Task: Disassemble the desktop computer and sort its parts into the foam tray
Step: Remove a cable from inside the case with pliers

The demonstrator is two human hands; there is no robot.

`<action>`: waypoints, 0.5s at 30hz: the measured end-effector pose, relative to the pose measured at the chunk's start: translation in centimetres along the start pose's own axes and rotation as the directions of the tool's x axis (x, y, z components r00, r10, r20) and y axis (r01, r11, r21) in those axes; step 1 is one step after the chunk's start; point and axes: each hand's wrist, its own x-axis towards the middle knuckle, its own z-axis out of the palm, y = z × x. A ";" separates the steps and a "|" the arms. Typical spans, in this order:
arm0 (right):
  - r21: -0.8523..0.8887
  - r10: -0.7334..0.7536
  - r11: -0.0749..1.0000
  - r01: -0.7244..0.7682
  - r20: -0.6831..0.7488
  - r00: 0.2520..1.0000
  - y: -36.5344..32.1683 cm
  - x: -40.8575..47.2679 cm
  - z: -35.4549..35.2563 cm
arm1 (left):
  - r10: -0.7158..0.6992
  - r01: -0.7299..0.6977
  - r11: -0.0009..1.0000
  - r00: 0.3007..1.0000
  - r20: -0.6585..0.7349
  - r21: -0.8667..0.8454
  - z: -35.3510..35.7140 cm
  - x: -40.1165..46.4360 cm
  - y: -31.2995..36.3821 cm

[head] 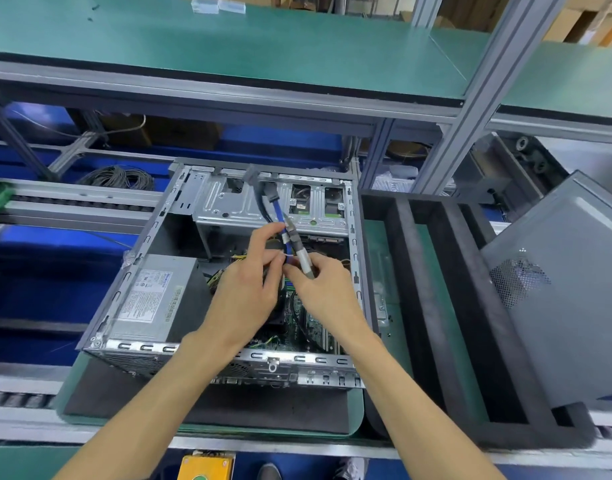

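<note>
The open computer case (228, 271) is laid on its side on the worktop (89, 393), just left of the foam tray (432, 306). A blue cable (278, 213) is pinched by the left hand (245, 292). Small cutters (302, 254) are gripped by the right hand (325, 292) beside it.

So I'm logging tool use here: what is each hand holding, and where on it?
The left hand pinches the blue cable near its white tie. The right hand grips the grey-handled cutters by the handle, tip at the cable.
</note>
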 end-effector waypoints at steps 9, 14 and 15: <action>0.013 -0.009 1.000 0.010 -0.083 0.996 0.2 -0.4 -1.9 | -0.281 0.269 0.947 0.959 -0.045 -0.175 -1.8 0.7 -1.2; 0.035 0.041 0.999 -0.041 0.003 0.999 0.2 -0.7 -2.7 | -0.347 0.355 0.935 0.925 0.153 -0.027 -2.6 0.3 -0.9; 0.035 0.038 0.999 -0.039 0.025 0.999 0.1 -0.8 -2.8 | -0.355 0.361 0.933 0.915 0.191 0.006 -3.0 0.4 -0.7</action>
